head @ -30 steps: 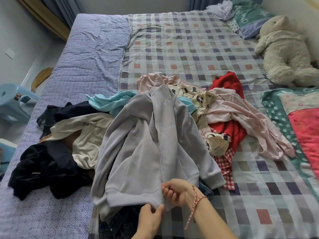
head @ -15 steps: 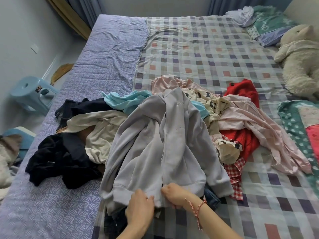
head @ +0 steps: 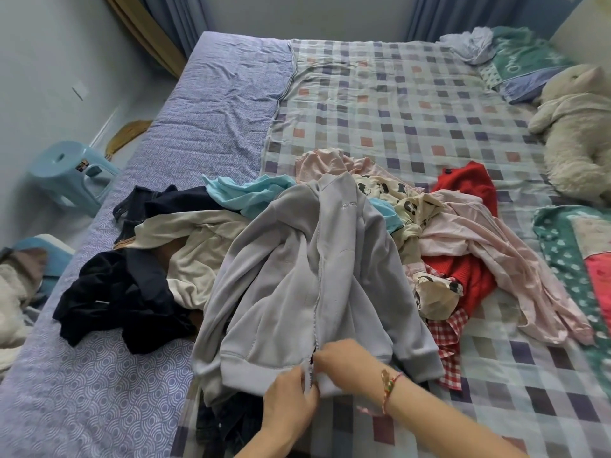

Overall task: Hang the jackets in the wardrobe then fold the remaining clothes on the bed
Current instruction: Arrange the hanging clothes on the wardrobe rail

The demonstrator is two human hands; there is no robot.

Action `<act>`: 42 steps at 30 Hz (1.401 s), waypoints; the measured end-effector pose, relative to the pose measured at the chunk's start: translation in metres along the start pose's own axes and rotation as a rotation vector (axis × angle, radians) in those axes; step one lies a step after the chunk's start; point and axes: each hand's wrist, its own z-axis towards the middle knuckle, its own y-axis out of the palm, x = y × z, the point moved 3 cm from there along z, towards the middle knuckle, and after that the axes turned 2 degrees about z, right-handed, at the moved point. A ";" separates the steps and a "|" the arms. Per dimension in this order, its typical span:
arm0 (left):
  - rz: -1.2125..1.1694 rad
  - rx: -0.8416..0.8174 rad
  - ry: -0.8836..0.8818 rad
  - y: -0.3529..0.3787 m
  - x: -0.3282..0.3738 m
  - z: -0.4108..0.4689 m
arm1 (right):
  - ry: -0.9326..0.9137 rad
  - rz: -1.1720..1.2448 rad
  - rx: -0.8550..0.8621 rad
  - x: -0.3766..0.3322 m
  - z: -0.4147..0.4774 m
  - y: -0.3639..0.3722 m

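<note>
Now, on a checked bedsheet [head: 413, 104] before curtains [head: 443, 18], left hand [head: 287, 401] and right hand [head: 344, 363] pinch the grey jacket [head: 297, 276].

Home bedroom: checked-sheet bed [head: 380, 104] beyond hands, plush toy [head: 575, 133] far right, curtains [head: 178, 18] behind.

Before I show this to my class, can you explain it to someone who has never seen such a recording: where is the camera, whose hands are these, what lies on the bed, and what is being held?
No machine here: a person wears one camera on the head, looking down at their own hands. A pile of mixed clothes lies on the bed, a grey zip jacket on top. The left hand and right hand pinch its bottom hem at the zip.
</note>
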 end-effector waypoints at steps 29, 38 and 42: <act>0.455 -0.088 0.599 -0.021 -0.003 0.077 | -0.129 -0.040 0.161 -0.027 -0.025 0.023; 0.301 -0.238 0.608 -0.003 0.055 0.121 | -0.129 0.141 0.349 -0.019 -0.032 0.013; 0.458 -0.456 0.549 0.012 0.038 0.124 | -0.113 0.083 0.405 -0.010 -0.031 0.015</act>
